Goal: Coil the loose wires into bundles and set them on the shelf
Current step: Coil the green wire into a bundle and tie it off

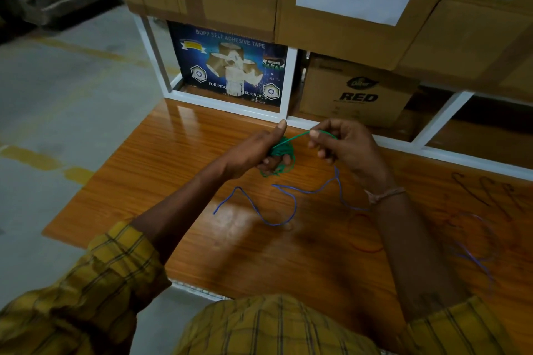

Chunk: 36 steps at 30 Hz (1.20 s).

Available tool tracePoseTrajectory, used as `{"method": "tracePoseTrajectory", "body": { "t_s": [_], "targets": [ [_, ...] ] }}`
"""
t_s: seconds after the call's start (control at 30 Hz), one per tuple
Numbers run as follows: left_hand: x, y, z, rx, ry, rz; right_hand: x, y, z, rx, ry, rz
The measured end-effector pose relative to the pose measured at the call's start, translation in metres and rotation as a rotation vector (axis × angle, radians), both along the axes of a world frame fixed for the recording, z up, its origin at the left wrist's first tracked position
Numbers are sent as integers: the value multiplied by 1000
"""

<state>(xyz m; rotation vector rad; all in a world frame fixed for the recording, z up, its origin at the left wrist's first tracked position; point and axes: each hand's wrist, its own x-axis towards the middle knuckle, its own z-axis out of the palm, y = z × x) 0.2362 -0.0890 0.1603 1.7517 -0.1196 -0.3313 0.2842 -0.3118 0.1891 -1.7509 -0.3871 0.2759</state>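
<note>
While the left hand (259,150) grips a green coil (281,153) above the table (202,239), the right hand (343,144) pinches its free end. A blue wire (277,202) lies loose on the table below them.

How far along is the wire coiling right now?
No finished bundle shows on the shelf yet. In hand: the left hand grips a mostly wound green wire coil while the right hand pinches its free end. Left: the blue wire lies loose on the wooden table, with a red wire and a purple one near the right forearm.
</note>
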Motion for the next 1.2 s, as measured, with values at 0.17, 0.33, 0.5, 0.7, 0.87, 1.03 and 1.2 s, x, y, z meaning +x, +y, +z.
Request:
{"method": "tracePoseTrajectory", "body": {
  "t_s": [0.17,0.33,0.5,0.7,0.87,1.03,1.2],
  "targets": [
    [-1,-9,6,-310,-17,-75,11,4,-26,-142,-164,-319],
    [7,-12,12,-558,71,153,-8,16,-45,-105,-265,-326],
    [16,-18,11,-768,126,241,-25,34,-55,-86,-262,-286],
    [20,-20,16,-833,138,235,-35,33,-49,97,-82,-249],
    [19,-26,22,-838,168,189,-34,31,-33,154,-102,-326],
    [17,-33,24,-793,165,100,-23,14,-30,150,-158,-276],
    [15,-46,29,-651,183,44,-19,-2,-23,20,-254,-150]
  ]
}}
